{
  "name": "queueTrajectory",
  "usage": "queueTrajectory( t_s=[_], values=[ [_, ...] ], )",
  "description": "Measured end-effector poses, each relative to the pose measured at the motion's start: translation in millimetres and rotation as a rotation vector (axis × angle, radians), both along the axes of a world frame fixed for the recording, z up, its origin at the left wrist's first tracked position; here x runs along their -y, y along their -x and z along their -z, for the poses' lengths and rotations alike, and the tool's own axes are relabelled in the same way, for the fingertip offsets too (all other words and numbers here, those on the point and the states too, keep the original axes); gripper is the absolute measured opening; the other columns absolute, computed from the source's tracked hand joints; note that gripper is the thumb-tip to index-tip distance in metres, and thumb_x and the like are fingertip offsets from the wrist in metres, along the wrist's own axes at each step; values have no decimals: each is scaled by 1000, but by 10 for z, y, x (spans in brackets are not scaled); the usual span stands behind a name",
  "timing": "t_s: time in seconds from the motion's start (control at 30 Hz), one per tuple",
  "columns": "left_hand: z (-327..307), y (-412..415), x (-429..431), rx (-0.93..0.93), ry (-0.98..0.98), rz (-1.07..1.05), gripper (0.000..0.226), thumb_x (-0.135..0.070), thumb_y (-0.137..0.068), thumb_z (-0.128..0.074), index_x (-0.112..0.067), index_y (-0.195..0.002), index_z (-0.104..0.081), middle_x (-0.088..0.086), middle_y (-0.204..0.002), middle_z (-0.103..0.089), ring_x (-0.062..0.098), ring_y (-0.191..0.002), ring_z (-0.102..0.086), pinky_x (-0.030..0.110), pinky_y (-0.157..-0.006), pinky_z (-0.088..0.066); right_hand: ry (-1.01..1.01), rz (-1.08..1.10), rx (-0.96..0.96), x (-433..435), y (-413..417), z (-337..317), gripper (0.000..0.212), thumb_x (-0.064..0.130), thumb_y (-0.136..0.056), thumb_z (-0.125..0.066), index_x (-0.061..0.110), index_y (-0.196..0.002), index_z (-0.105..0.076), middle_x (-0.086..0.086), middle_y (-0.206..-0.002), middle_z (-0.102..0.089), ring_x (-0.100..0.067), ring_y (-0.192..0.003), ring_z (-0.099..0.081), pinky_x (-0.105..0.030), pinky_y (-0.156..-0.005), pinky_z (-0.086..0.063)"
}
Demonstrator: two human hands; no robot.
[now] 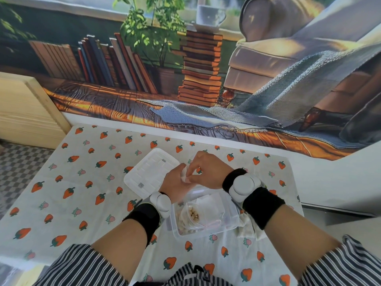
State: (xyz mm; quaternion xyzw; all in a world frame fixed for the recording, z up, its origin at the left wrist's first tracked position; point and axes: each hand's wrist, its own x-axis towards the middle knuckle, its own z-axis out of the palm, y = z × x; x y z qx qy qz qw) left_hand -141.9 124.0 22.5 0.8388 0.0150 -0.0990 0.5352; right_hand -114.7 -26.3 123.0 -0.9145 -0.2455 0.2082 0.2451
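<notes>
Over the clear box [232, 216] on the desk [92, 215], the left grip [176, 183] and right grip [208, 170] together pinch a small white piece [184, 176], with the lid [149, 172] lying to the left.

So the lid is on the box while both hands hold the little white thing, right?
Not quite. The head view shows the lid off the box, lying on the tablecloth beside it. The left hand and right hand do hold the little white thing.

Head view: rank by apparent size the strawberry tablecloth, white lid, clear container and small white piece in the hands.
1. strawberry tablecloth
2. clear container and white lid: look alike, container partly hidden, unranked
3. small white piece
</notes>
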Motion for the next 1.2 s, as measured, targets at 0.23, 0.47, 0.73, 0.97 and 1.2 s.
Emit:
queueTrajectory(
  t_s=[0.23,0.47,0.73,0.97,1.2],
  values=[
    [-11,43,27,6,43,56,21,-26,-83,-76,-32,-80,-55,-15,-76,-63,4,-75,-59,24,-73,-46,-34,-70,41,25,42,-25,23,12,-89,-58,19,-97,-79,7,-104,-58,-9,-91,-53,-22,-84,-38],
    [-77,73,5,15,27,76,29,-32,-78,-77,-11,-91,-61,10,-88,-67,30,-87,-63,46,-81,-52,144,-159,32,33,45,-86,28,17,-91,-50,21,-102,-76,4,-107,-67,-16,-96,-60,-36,-90,-49],
    [-98,104,-9,9,27,68,19,-21,-81,-77,-16,-92,-63,5,-89,-70,24,-88,-66,47,-85,-52,179,-154,88,5,83,-108,33,22,-100,-44,26,-118,-72,4,-102,-62,-15,-89,-51,-28,-74,-36],
    [-148,122,-4,-6,21,86,20,-22,-83,-78,-21,-100,-66,-2,-98,-72,14,-97,-66,34,-89,-51,201,-165,180,34,49,-159,31,18,-97,-50,34,-103,-77,3,-113,-51,-20,-100,-54,-34,-77,-48],
    [-192,142,18,-27,28,96,24,-22,-84,-79,-18,-105,-68,0,-100,-73,13,-97,-66,29,-87,-51,212,-190,126,40,30,-177,26,18,-93,-55,29,-94,-78,12,-94,-63,-17,-88,-60,-38,-80,-53]
  ],
)
